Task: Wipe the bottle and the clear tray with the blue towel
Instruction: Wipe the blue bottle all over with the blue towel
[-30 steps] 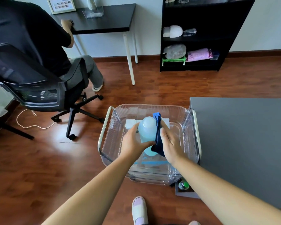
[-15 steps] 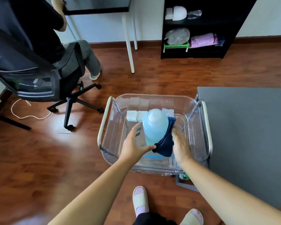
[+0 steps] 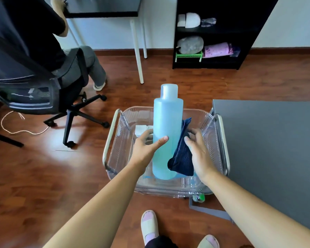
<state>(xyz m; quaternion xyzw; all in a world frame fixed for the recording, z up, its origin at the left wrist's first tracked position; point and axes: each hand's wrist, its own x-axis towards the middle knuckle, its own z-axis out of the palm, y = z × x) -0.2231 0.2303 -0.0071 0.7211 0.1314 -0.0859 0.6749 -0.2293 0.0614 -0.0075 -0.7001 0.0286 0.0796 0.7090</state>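
Head camera: the left hand [image 3: 147, 149] grips the upright bottle [image 3: 168, 126], thumb across its front, fingers curled round its far side, its base low inside the clear tray [image 3: 200, 111]. The right hand [image 3: 199, 151], fingers spread, presses the blue towel [image 3: 182, 158] against the bottle's right side.

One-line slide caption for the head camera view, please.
Left hand grips tall pale-blue plastic bottle over clear plastic tray; right hand presses dark-blue towel against it.
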